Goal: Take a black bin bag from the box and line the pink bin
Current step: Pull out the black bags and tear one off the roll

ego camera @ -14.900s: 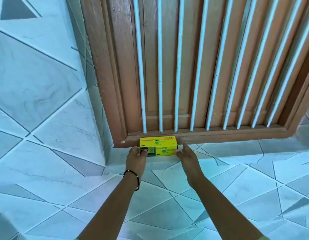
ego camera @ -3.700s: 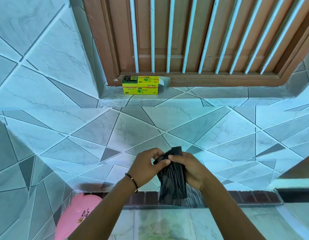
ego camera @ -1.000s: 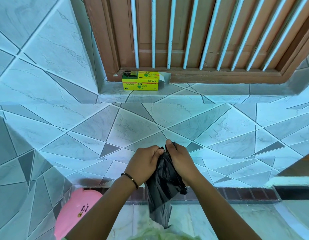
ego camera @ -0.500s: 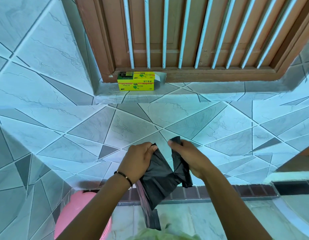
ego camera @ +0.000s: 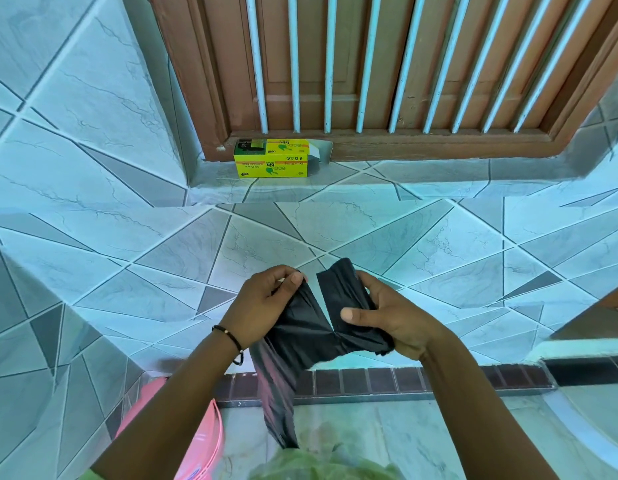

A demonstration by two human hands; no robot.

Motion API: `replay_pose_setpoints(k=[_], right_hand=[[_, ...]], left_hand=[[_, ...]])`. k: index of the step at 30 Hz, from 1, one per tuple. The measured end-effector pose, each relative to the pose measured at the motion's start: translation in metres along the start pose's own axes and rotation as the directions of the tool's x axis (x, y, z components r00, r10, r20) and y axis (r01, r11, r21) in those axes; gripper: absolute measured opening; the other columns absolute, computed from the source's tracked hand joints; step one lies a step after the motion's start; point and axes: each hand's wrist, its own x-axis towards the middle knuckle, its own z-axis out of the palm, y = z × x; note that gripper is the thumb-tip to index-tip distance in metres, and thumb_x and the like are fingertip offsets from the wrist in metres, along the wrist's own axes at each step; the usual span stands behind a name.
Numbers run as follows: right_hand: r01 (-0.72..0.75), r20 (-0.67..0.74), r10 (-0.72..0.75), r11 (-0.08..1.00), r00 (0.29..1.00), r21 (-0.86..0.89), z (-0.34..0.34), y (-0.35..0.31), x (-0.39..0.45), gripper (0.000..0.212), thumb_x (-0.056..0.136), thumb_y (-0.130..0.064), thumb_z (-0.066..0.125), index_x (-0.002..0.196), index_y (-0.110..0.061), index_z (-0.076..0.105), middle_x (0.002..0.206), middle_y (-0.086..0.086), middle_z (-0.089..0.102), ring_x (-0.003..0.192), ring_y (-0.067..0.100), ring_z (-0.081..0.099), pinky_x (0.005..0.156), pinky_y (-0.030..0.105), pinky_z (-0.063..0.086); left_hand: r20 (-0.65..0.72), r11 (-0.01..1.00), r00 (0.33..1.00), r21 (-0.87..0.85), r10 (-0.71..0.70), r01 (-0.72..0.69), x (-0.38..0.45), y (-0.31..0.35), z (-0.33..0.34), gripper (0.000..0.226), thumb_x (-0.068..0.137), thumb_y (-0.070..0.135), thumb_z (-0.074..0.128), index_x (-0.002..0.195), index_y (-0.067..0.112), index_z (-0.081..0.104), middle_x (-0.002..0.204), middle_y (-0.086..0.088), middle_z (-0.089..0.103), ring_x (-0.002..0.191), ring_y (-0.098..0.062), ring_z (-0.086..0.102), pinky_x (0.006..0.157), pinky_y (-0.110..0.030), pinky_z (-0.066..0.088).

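Note:
A black bin bag [ego camera: 302, 336] hangs between my two hands, partly unfolded, its tail drooping toward the floor. My left hand [ego camera: 262, 301] pinches one top edge of the bag between thumb and fingers. My right hand [ego camera: 387, 315] grips the other, still bunched side, thumb on top. The two top edges are drawn apart into a V. The yellow bag box [ego camera: 271, 159] lies on the tiled sill under the window, its right flap open. The pink bin [ego camera: 200, 441] shows at the lower left, mostly hidden behind my left forearm.
A tiled wall [ego camera: 127, 244] stands in front of me below a wooden window frame with white bars [ego camera: 363, 64]. A strip of dark red tiles [ego camera: 404, 381] runs along the wall's foot. Pale green cloth [ego camera: 321, 467] fills the bottom edge.
My hands have pulled the bag's top edges further apart, and more of the bag has unfolded and hangs down. The pink bin shows further right under my left arm.

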Motion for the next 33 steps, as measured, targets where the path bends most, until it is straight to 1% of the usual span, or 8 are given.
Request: replay_pose_setpoints(k=[3,6,9,12,21,25,28,33], right_hand=[[0.036,-0.024,-0.037,0.999,0.999,-0.035,0.001,-0.002,0.001,0.06,0.066,-0.001,0.073,0.122,-0.006,0.053,0.111,0.015,0.067,0.095,0.026,0.067,0.078,0.034,0.056],[0.063,-0.07,-0.07,0.993,0.995,-0.099,0.006,-0.005,0.004,0.048,0.069,0.003,0.073,0.114,-0.003,0.059,0.102,0.014,0.071,0.09,0.026,0.068,0.077,0.034,0.055],[0.094,-0.14,-0.114,0.985,0.983,-0.142,0.012,-0.009,0.006,0.035,0.074,0.006,0.071,0.105,-0.007,0.061,0.087,0.004,0.07,0.077,0.018,0.067,0.065,0.026,0.054],[0.108,-0.204,-0.141,0.981,0.969,-0.163,0.016,-0.012,0.009,0.025,0.074,-0.001,0.073,0.093,-0.013,0.061,0.077,0.003,0.065,0.065,0.018,0.064,0.055,0.026,0.049],[0.137,-0.226,-0.165,0.981,0.96,-0.136,0.022,-0.011,0.013,0.024,0.076,-0.005,0.073,0.096,-0.01,0.061,0.079,0.007,0.063,0.069,0.022,0.063,0.061,0.036,0.055],[0.127,-0.291,-0.194,0.964,0.937,-0.235,0.023,-0.009,0.016,0.026,0.076,-0.009,0.074,0.099,-0.009,0.06,0.083,0.01,0.063,0.075,0.026,0.063,0.07,0.043,0.056],[0.139,-0.398,-0.245,0.951,0.884,-0.275,0.023,-0.01,0.017,0.02,0.078,-0.009,0.071,0.093,-0.012,0.058,0.082,0.009,0.062,0.072,0.023,0.062,0.056,0.027,0.053],[0.122,-0.539,-0.198,0.977,0.819,-0.174,0.006,-0.014,0.015,0.024,0.078,-0.01,0.071,0.097,-0.01,0.058,0.089,0.013,0.064,0.082,0.032,0.064,0.067,0.045,0.052]], left_hand=[[0.214,0.975,0.968,-0.154,-0.128,0.163,0.002,-0.002,-0.002,0.091,0.042,0.092,0.045,0.107,0.03,0.059,0.095,0.017,0.064,0.084,0.006,0.061,0.08,-0.01,0.045],[0.352,0.981,0.928,-0.105,-0.119,0.165,0.001,-0.003,-0.002,0.083,0.041,0.07,0.074,0.113,0.033,0.055,0.104,0.013,0.065,0.094,0.002,0.062,0.084,-0.014,0.048],[0.369,0.996,0.926,0.002,-0.081,0.086,-0.001,0.001,-0.001,0.051,0.06,0.036,0.083,0.105,0.03,0.06,0.075,0.025,0.063,0.071,0.01,0.058,0.071,-0.008,0.041],[0.407,0.998,0.912,0.029,-0.057,0.05,0.0,0.005,0.004,0.029,0.066,0.033,0.079,0.091,0.032,0.065,0.054,0.027,0.058,0.055,0.007,0.052,0.056,-0.004,0.035],[0.438,0.999,0.898,-0.016,-0.022,0.032,-0.006,0.011,0.015,0.011,0.087,0.02,0.06,0.075,0.02,0.059,0.059,0.022,0.064,0.053,0.004,0.053,0.062,-0.008,0.04],[0.381,0.991,0.924,0.131,-0.034,-0.017,-0.004,0.007,0.017,0.024,0.091,0.024,0.05,0.084,0.004,0.061,0.076,-0.019,0.063,0.068,-0.026,0.054,0.071,-0.032,0.043],[0.301,0.957,0.953,0.271,0.02,-0.105,-0.001,0.009,0.014,0.023,0.092,0.02,0.048,0.085,0.008,0.066,0.079,-0.014,0.067,0.074,-0.025,0.059,0.068,-0.028,0.041],[0.265,0.956,0.964,0.285,-0.005,-0.074,-0.004,0.0,0.006,0.021,0.093,0.02,0.047,0.088,0.013,0.067,0.085,-0.006,0.07,0.079,-0.02,0.061,0.069,-0.02,0.041]])
